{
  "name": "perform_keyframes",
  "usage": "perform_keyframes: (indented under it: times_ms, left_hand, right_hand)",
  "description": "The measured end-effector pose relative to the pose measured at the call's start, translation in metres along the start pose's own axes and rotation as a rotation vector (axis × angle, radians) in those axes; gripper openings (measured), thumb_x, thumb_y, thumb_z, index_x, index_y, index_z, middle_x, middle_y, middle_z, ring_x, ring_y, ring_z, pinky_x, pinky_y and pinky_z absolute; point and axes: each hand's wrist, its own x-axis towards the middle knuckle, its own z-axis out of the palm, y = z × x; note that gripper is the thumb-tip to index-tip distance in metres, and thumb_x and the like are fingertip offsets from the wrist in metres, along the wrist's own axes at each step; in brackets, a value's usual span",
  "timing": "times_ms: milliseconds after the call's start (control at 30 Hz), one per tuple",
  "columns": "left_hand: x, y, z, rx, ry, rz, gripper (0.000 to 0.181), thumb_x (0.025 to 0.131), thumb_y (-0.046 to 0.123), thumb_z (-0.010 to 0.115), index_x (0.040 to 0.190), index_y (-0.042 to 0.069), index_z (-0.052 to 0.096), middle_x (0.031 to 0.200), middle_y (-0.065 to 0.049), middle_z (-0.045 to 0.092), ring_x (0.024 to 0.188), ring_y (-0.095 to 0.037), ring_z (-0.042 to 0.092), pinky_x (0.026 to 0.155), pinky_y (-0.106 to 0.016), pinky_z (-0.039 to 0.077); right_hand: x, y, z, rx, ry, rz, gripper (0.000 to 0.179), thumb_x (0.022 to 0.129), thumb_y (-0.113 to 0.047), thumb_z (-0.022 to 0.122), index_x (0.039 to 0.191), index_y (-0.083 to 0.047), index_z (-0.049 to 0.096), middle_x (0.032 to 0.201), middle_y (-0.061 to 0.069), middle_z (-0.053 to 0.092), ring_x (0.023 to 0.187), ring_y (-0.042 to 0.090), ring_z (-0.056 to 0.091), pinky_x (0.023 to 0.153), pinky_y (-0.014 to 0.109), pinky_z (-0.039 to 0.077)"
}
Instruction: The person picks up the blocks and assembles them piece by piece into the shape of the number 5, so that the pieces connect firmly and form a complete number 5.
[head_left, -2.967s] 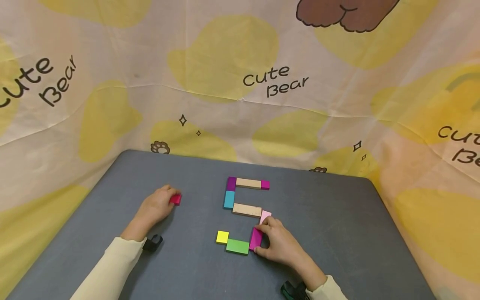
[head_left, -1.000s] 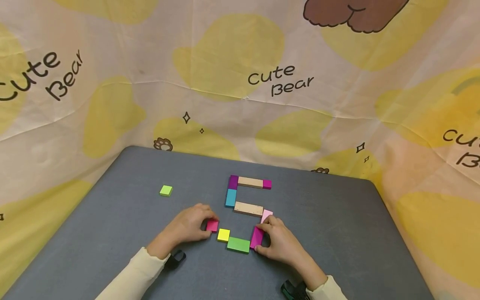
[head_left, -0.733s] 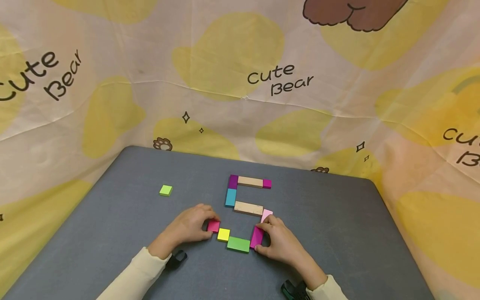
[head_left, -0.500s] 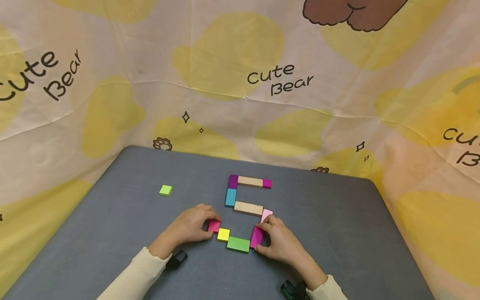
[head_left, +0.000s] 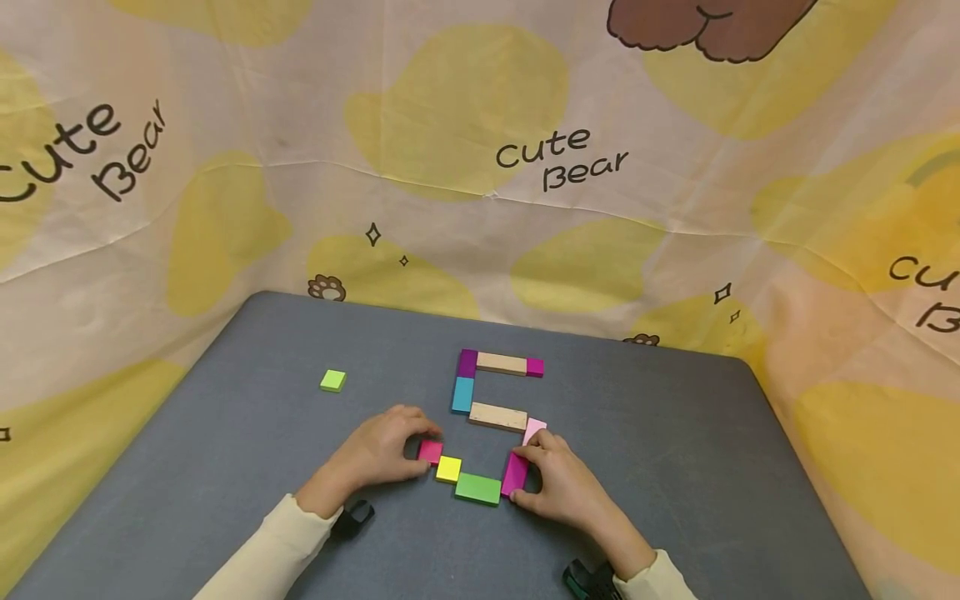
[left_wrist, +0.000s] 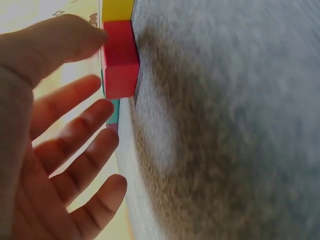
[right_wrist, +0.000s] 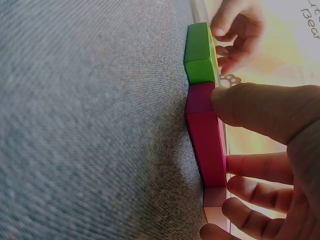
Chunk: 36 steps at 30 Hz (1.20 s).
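My left hand (head_left: 384, 446) is beside a small red block (head_left: 431, 452); the thumb is at its near edge and the index fingertip stands slightly above it. In the left wrist view, a gap shows between those fingers and the red block (left_wrist: 121, 60). The red block touches or nearly touches a yellow block (head_left: 448, 469), with a long green block (head_left: 477, 489) following. My right hand (head_left: 567, 487) holds a long magenta block (head_left: 514, 474) between thumb and index finger. In the right wrist view, this magenta block (right_wrist: 206, 140) lies against the green block (right_wrist: 200, 52).
A pink block (head_left: 534, 428), two bare wooden blocks (head_left: 498, 416), a blue block (head_left: 462, 395), a purple block (head_left: 467, 363) and a small magenta block (head_left: 535, 367) continue the S-like line. One lime block (head_left: 333, 381) lies apart at left on the grey table (head_left: 645, 433).
My left hand has brought the red block rightward to the yellow one, exposing the lime block. Its index finger has just lifted slightly. My right hand has stayed at the long magenta block.
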Motion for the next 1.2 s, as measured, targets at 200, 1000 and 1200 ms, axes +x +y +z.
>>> perform_keyframes:
  times_ms: [200, 1000, 1200]
  left_hand:
    - [-0.004, -0.004, -0.005, 0.066, 0.131, -0.119, 0.041, 0.075, 0.033, 0.076, 0.111, 0.016, 0.07, 0.107, 0.002, 0.065, 0.101, -0.019, 0.061, 0.087, -0.042, 0.051]
    - [-0.02, -0.062, -0.032, 0.119, 0.26, -0.312, 0.056, 0.076, 0.038, 0.074, 0.123, 0.009, 0.063, 0.12, -0.016, 0.06, 0.103, -0.037, 0.055, 0.082, -0.055, 0.047]
    - [-0.023, -0.078, -0.04, 0.109, 0.246, -0.365, 0.053, 0.079, 0.036, 0.072, 0.123, 0.008, 0.063, 0.12, -0.019, 0.057, 0.106, -0.04, 0.053, 0.083, -0.057, 0.045]
  right_hand:
    - [0.0, 0.0, 0.0, -0.002, -0.011, 0.011, 0.051, 0.068, -0.034, 0.083, 0.109, -0.008, 0.072, 0.094, -0.003, 0.053, 0.086, 0.01, 0.045, 0.066, 0.023, 0.043]
    - [0.0, -0.001, -0.003, -0.001, -0.028, 0.004, 0.05, 0.068, -0.034, 0.083, 0.109, -0.007, 0.071, 0.091, -0.003, 0.052, 0.085, 0.011, 0.045, 0.066, 0.022, 0.042]
    - [0.001, -0.001, -0.004, 0.007, -0.05, 0.027, 0.051, 0.069, -0.037, 0.082, 0.11, -0.008, 0.071, 0.092, -0.003, 0.053, 0.086, 0.011, 0.045, 0.067, 0.023, 0.043]
